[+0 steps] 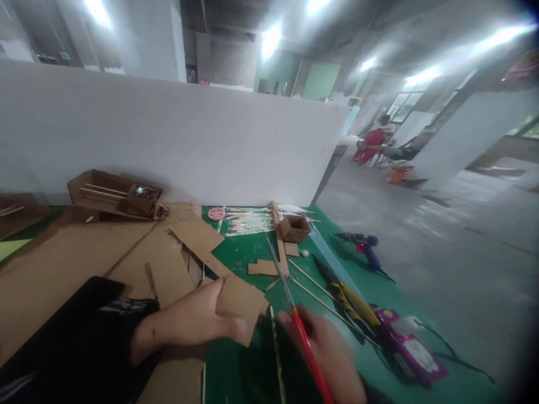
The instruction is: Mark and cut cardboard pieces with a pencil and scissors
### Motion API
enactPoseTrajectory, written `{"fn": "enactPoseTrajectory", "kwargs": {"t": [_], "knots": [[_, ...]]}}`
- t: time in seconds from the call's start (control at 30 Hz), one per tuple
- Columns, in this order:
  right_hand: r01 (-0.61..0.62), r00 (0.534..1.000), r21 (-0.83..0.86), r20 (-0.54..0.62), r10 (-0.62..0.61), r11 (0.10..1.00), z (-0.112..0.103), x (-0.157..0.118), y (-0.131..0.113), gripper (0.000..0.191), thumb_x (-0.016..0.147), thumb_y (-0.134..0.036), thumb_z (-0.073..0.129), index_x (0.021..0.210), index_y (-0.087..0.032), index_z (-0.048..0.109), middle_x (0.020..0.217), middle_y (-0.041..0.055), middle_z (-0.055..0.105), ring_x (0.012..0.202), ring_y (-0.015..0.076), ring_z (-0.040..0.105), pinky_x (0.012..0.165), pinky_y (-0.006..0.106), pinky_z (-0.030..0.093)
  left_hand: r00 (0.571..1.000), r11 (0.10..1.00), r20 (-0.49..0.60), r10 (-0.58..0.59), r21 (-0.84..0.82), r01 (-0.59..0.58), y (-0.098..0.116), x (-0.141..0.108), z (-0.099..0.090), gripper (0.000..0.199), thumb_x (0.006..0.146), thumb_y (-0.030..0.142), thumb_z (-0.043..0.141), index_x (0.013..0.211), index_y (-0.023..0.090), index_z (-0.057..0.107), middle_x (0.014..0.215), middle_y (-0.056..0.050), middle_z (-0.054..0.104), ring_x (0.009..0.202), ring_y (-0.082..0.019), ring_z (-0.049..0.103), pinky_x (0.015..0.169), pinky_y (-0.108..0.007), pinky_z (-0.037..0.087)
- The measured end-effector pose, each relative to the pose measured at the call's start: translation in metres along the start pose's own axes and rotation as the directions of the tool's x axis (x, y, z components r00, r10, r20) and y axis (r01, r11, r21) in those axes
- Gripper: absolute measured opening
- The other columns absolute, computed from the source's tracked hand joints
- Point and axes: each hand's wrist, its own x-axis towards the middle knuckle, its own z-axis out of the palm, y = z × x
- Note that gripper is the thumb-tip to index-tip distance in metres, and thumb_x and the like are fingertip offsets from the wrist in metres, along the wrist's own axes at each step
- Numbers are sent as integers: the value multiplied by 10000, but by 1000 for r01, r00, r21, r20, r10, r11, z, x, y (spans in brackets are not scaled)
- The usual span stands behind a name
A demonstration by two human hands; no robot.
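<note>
My left hand [197, 314] grips a small piece of brown cardboard [241, 303], with the thumb on top and the other fingers hidden beneath it. In my right hand [334, 350] is a pair of scissors [304, 339] with red handles, its long grey blades pointing forward and away from me. The blades are beside the cardboard piece, apart from it; whether they are parted I cannot tell. Between the two hands, a thin yellowish strip [276, 353] lies on the green table [236, 359].
Cardboard sheets [101, 247] cover the left side, with a cardboard box construction [112, 196] behind. A small cardboard box [295, 228] and wooden sticks [250, 220] lie at the back. Rightward are yellow-handled pliers [356, 303], a blue glue gun [368, 249] and a purple power strip [410, 348].
</note>
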Motion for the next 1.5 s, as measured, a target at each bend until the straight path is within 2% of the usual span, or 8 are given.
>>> {"fn": "enactPoseTrajectory", "kwargs": {"t": [0.13, 0.23, 0.53, 0.7, 0.83, 1.03, 1.13, 1.5], "knots": [[-154, 988, -311, -26, 153, 938, -26, 19, 26, 381, 883, -562, 454, 707, -244, 566, 685, 44, 694, 633, 221, 636, 574, 286, 417, 974, 752, -221, 42, 649, 115, -15, 8, -4, 661, 761, 510, 694, 1339, 237, 529, 1310, -129, 600, 1194, -358, 545, 984, -473, 445], [-220, 975, -404, -52, 218, 888, -29, 25, 37, 334, 909, -510, 408, 730, -253, 523, 759, 61, 710, 712, 246, 667, 599, 299, 418, 946, 515, -223, 234, 854, 74, -11, 28, 3, 573, 866, 499, 570, 1345, 187, 532, 1301, -136, 598, 1228, -346, 494, 1021, -480, 400], [-219, 975, -433, -65, 212, 874, -21, 21, 39, 290, 912, -493, 434, 832, -248, 566, 929, 87, 738, 823, 254, 692, 626, 295, 434, 967, 363, -4, 256, 927, -92, -3, 129, 59, 206, 838, 351, 597, 912, 190, 702, 982, -113, 721, 976, -308, 625, 856, -426, 446], [-171, 985, -421, -37, 171, 891, -20, 21, 50, 297, 921, -485, 423, 877, -241, 586, 947, 104, 736, 850, 270, 688, 661, 318, 444, 969, 339, 23, 247, 934, -109, 3, 124, 54, 175, 835, 298, 560, 849, 218, 716, 897, -105, 737, 898, -291, 655, 728, -370, 450], [-164, 985, -372, -13, 171, 914, -23, 22, 50, 317, 906, -505, 431, 868, -247, 611, 952, 105, 753, 845, 271, 699, 651, 317, 460, 963, 305, -96, 251, 952, 15, 27, 89, -10, 250, 901, 314, 481, 885, 246, 722, 858, -64, 735, 800, -239, 656, 653, -318, 421], [-176, 980, -407, 10, 197, 896, -24, 23, 42, 376, 904, -559, 401, 870, -248, 609, 947, 120, 753, 852, 292, 708, 623, 326, 466, 827, 162, -448, 340, 894, 418, 60, 26, -181, 371, 982, 325, 388, 1062, 108, 679, 1050, -155, 681, 962, -294, 584, 793, -352, 394], [-178, 977, -425, 33, 212, 888, -23, 25, 40, 338, 910, -499, 405, 932, -237, 617, 990, 130, 750, 884, 299, 706, 650, 337, 473, 814, 86, -479, 330, 874, 479, 57, 3, -238, 313, 977, 278, 454, 1094, 70, 658, 1112, -153, 640, 1089, -293, 520, 892, -365, 383], [-155, 986, -463, -15, 167, 873, -18, 23, 41, 418, 902, -599, 421, 860, -237, 627, 947, 130, 750, 821, 300, 705, 609, 337, 456, 916, 159, -399, 48, 908, 387, 33, 16, -297, 322, 944, 337, 604, 1207, 151, 594, 1222, -89, 613, 1053, -244, 628, 888, -449, 539]]}}
